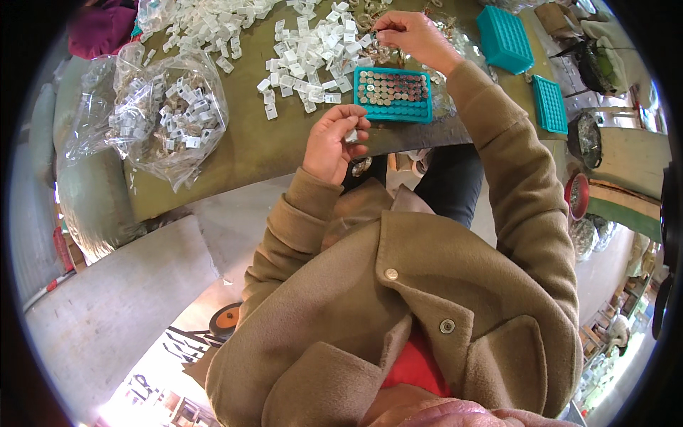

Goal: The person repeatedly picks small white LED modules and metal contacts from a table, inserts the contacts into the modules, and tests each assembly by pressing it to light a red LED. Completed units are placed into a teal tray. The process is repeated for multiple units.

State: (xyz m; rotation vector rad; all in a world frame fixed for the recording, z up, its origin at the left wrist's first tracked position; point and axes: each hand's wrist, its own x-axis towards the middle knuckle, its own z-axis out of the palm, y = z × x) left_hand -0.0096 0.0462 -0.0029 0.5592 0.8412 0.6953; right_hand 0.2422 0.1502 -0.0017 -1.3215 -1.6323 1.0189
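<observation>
My left hand [331,146] is curled in front of the table edge, just left of a teal tray [393,115]. Between its fingers shows a small whitish plastic piece [351,135], partly covered by them. Several rows of small round silvery and reddish pieces [391,87] sit in the tray's holes. Farther off, my right hand [411,37] reaches past the tray, thumb and fingers pinched together at a heap of small tangled items [388,55]. What it grips, if anything, is too small to name. Many small clear-white plastic boxes [311,60] lie loose left of the tray.
An open clear plastic bag [174,124] of similar boxes lies on the left of the olive table [245,153]. At the right are a taller teal rack [504,39] and another teal tray [549,104]. Purple cloth [102,30] shows at the far left.
</observation>
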